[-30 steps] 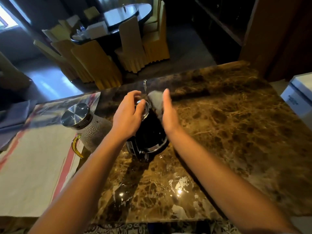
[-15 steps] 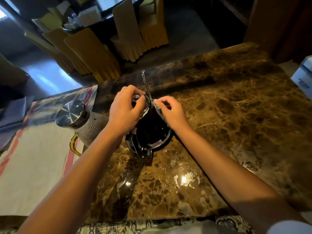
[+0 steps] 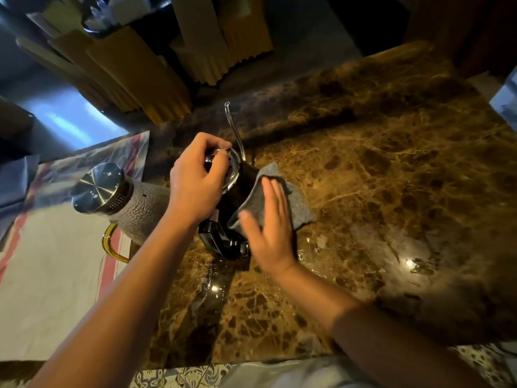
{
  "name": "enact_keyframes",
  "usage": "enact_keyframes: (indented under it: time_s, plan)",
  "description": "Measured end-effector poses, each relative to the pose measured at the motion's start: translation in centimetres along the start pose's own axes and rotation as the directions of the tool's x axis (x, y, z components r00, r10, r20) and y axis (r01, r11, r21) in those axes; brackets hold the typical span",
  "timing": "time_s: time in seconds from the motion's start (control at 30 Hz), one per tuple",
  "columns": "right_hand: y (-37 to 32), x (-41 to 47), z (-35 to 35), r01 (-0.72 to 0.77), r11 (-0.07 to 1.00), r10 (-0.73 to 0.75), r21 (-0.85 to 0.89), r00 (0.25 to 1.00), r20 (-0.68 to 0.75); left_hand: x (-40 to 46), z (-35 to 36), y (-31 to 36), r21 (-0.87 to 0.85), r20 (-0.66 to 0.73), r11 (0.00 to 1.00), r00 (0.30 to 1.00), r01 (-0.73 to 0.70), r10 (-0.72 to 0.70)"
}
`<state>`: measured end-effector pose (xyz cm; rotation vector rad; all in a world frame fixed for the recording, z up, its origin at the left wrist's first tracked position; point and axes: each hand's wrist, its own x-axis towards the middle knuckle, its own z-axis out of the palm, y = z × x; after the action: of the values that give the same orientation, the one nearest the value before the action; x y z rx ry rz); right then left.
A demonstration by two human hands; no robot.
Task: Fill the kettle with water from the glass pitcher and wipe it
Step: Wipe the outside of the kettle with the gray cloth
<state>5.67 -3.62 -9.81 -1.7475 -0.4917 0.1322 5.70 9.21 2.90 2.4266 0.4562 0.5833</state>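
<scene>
Right hand now flat on cloth, left hand gripping kettle lid

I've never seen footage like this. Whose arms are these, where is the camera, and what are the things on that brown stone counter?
There is no machine here: a person wears a wide-angle camera on the head, so you look down along their own two arms. On the marble counter stands a black kettle with a thin curved spout. The left hand steadies it, fingers on the shiny lid. The right hand lies flat and open, pressing a grey cloth against the kettle's side to wipe it. To the left stands the textured glass pitcher with a metal lid, partly on a striped cloth.
</scene>
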Motion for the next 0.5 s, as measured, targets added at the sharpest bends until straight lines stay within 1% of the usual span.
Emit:
enact_keyframes:
  time_s: [0.07, 0.13, 0.2, 0.27, 0.33, 0.43, 0.47, 0.5]
  plan:
    - [-0.8, -1.4, 1.1, 0.036, 0.999, -0.039, -0.036, 0.996, -0.076, 0.0, -0.1, -0.2, -0.032, 0.01, 0.999, 1.0, -0.007, 0.007]
    - [-1.4, -0.5, 1.3, 0.096, 0.994, -0.101, -0.044, 0.986, -0.136, 0.0, -0.2, -0.2, -0.047, 0.015, 0.999, 1.0, -0.016, 0.017]
    - [-2.3, 1.6, 0.8, 0.158, 0.987, -0.162, -0.038, 0.977, -0.141, 0.0, -0.2, -0.1, -0.048, 0.023, 0.998, 0.999, -0.029, 0.03]
    - [-3.3, 4.3, -0.1, 0.109, 0.992, -0.105, 0.06, 0.992, -0.069, 0.0, -0.3, 0.0, -0.043, 0.04, 0.999, 0.999, -0.034, 0.036]
    - [-3.2, 7.5, -0.9, -0.023, 0.99, 0.013, 0.136, 0.997, 0.073, 0.0, -0.4, 0.2, -0.044, 0.061, 0.999, 0.998, -0.021, 0.023]
    - [-1.1, 11.3, -1.7, -0.246, 0.939, 0.166, 0.239, 0.936, 0.311, 0.1, -0.4, 0.2, -0.046, 0.059, 0.999, 0.998, -0.009, 0.011]
    - [-0.4, 11.6, -1.7, -0.297, 0.91, 0.183, 0.289, 0.913, 0.364, 0.0, -0.3, 0.2, -0.04, 0.054, 0.999, 0.998, -0.007, 0.009]
    - [0.1, 11.5, -1.6, -0.314, 0.897, 0.184, 0.311, 0.905, 0.384, 0.0, -0.3, 0.3, -0.034, 0.05, 0.999, 0.999, -0.004, 0.006]
